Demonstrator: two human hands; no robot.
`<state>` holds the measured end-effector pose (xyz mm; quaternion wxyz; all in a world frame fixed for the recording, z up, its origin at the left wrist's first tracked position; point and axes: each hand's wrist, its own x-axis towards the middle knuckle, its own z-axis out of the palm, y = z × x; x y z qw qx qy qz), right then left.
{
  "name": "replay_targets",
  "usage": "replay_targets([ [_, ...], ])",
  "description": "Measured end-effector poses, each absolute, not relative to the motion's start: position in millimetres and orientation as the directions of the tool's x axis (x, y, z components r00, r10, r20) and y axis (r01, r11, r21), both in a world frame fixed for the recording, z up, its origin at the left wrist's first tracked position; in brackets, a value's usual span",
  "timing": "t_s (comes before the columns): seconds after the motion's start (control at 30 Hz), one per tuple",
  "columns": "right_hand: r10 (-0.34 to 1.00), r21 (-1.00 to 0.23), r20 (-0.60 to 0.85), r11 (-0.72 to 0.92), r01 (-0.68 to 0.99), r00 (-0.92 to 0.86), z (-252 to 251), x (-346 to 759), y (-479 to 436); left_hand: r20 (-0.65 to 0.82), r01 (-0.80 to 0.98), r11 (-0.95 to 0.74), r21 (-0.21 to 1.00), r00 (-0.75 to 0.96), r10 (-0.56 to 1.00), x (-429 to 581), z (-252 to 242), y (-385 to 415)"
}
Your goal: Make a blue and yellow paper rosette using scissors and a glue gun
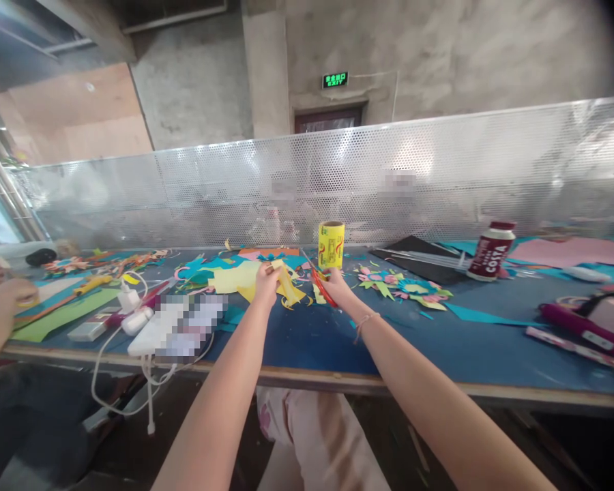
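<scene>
My right hand [338, 289] is closed around the handles of red scissors [325, 289], their blades pointing away from me over the table. My left hand [267, 283] is pinched just to the left. A small brownish bit shows at its fingertips, too small to name. Yellow paper [232, 279] lies behind and beside this hand, with curled yellow strips [290, 290] to its right. Beyond the scissors stands an upright yellow roll [331, 244] with printed marks. Pink, green and blue paper flowers [414, 290] lie right of my right hand.
On the left are a white power bank [156, 327] with cables and another person's hand [3, 293]. A dark red bottle [491, 252], black sheet [419, 256] and purple pouch [578, 327] stand or lie right. A perforated metal screen [205, 191] closes the table's [317, 351] back.
</scene>
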<state>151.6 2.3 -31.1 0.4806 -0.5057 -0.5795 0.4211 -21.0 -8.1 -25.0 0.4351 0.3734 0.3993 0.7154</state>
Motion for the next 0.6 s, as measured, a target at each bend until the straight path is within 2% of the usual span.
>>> replay_targets([
  [0.13, 0.992, -0.970, 0.075, 0.050, -0.238, -0.100, -19.5, 151.7, -7.0, 0.270, -0.331, -0.289, 0.898, -0.104, 0.957, -13.0, -22.4, -16.8],
  [0.23, 0.993, -0.904, 0.072, 0.024, -0.427, -0.095, -14.0, 152.8, -10.3, 0.284, -0.305, -0.253, 0.918, 0.061, 0.957, -7.1, -21.5, -22.3],
  [0.47, 0.972, -0.843, 0.214, 0.135, -0.521, -0.094, -7.9, 153.2, -12.0, 0.222, -0.233, -0.176, 0.957, 0.189, 0.957, -1.7, -21.7, -26.4],
  [0.6, 0.976, -0.832, 0.216, 0.178, -0.526, -0.011, -9.9, 154.1, -5.0, 0.202, -0.190, -0.157, 0.969, 0.244, 0.948, -0.5, -21.6, -28.3],
])
